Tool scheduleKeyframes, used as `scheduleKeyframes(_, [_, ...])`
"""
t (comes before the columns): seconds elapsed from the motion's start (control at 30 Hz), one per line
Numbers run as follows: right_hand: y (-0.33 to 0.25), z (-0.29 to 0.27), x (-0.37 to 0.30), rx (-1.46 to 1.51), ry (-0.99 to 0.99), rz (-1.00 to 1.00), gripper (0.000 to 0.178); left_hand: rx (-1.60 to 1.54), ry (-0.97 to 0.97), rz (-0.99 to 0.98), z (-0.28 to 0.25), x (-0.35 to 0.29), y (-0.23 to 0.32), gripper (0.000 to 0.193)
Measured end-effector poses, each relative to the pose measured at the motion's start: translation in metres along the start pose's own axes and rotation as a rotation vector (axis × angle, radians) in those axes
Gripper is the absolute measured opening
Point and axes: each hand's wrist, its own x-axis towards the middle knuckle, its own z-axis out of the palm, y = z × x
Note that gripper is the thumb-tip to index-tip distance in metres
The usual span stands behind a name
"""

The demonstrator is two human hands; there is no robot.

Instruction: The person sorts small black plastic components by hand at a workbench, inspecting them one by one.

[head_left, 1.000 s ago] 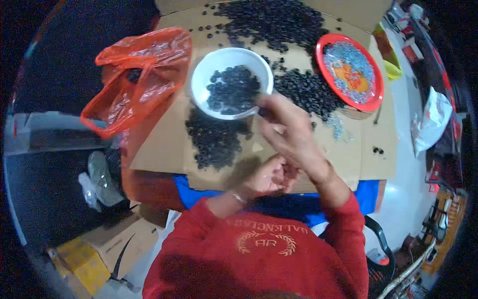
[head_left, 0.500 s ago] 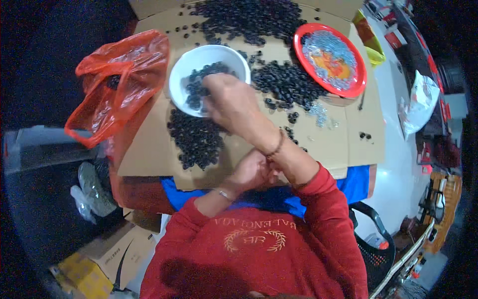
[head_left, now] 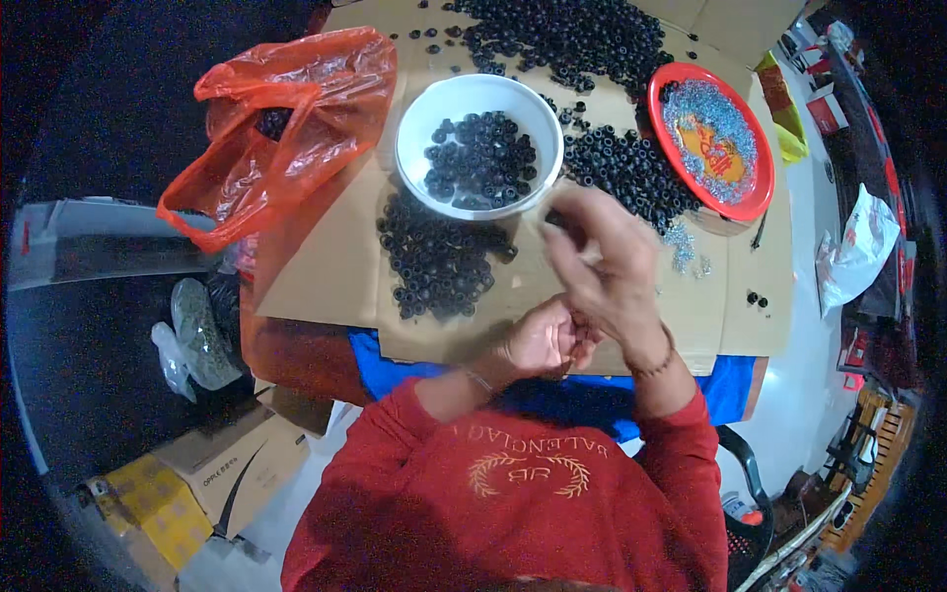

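My right hand (head_left: 614, 259) is raised beside the near right rim of the white bowl (head_left: 406, 176), smeared by motion. Between its thumb and forefinger shows a small black plastic piece (head_left: 554, 219). Below it, close to the table's near edge, my left hand (head_left: 554, 337) is turned palm up with its fingers curled in; what it holds, if anything, cannot be made out. Small black round pieces (head_left: 483, 158) lie in the bowl. Just in front of the bowl spreads a heap of similar hollow black pieces (head_left: 439, 261).
More black pieces (head_left: 626, 173) are heaped right of the bowl and along the back (head_left: 562, 39). A red plate (head_left: 658, 109) holds small clear pieces (head_left: 735, 109); a few clear ones (head_left: 681, 247) lie on the cardboard (head_left: 326, 276). An orange-red plastic bag (head_left: 286, 148) is at left.
My right hand has come out of the bowl and moved right and nearer to me, with a small black piece in it. My left hand stays near the table's edge. The view has shifted.
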Motion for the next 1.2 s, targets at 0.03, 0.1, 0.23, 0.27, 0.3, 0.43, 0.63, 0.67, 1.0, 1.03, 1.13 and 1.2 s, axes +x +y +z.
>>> scheduleKeyframes(0.03, [0.003, -0.010, -0.010, 0.035, 0.033, 0.003, 0.019, 0.043, 0.085, 0.050, 0.001, -0.003, 0.001, 0.041])
scheduleKeyframes(0.1, [0.013, -0.023, -0.035, -0.035, -0.012, 0.141, 0.018, 0.019, 0.100, -0.031, -0.006, -0.003, 0.000, 0.035])
scheduleKeyframes(0.23, [0.036, -0.021, -0.053, -0.049, -0.052, 0.399, 0.015, 0.202, 0.010, 0.012, 0.009, 0.002, 0.003, 0.027])
scheduleKeyframes(0.27, [0.029, -0.024, -0.049, -0.045, -0.122, 0.440, 0.017, 0.218, 0.066, 0.018, 0.010, 0.001, 0.002, 0.027])
scheduleKeyframes(0.3, [0.024, -0.025, -0.040, -0.040, -0.121, 0.437, 0.017, 0.234, 0.122, 0.025, 0.011, 0.000, 0.003, 0.027])
scheduleKeyframes(0.43, [0.014, -0.003, 0.009, -0.067, -0.068, 0.019, 0.025, 0.185, -0.010, 0.030, 0.000, -0.003, 0.002, 0.024])
scheduleKeyframes(0.63, [0.022, 0.027, 0.048, -0.327, -0.155, -0.090, 0.020, 0.136, -0.040, 0.059, 0.000, 0.008, -0.004, 0.021])
scheduleKeyframes(0.67, [0.026, 0.031, 0.051, -0.361, -0.176, -0.119, 0.017, 0.128, -0.051, 0.069, -0.001, 0.011, -0.006, 0.021])
scheduleKeyframes(1.0, [0.041, -0.073, -0.023, -0.182, -0.125, 0.240, 0.009, 0.092, -0.049, 0.086, -0.002, 0.003, 0.008, 0.022])
scheduleKeyframes(1.03, [0.048, -0.087, -0.048, -0.252, -0.108, 0.358, 0.010, 0.099, -0.041, 0.090, 0.000, 0.003, 0.009, 0.022])
scheduleKeyframes(1.13, [0.051, -0.092, -0.109, -0.252, 0.073, 0.522, 0.013, 0.173, -0.023, 0.122, 0.007, 0.002, 0.010, 0.017])
scheduleKeyframes(1.2, [0.055, -0.080, -0.137, -0.249, 0.148, 0.452, 0.013, 0.401, 0.046, 0.251, 0.015, -0.002, 0.009, 0.014])
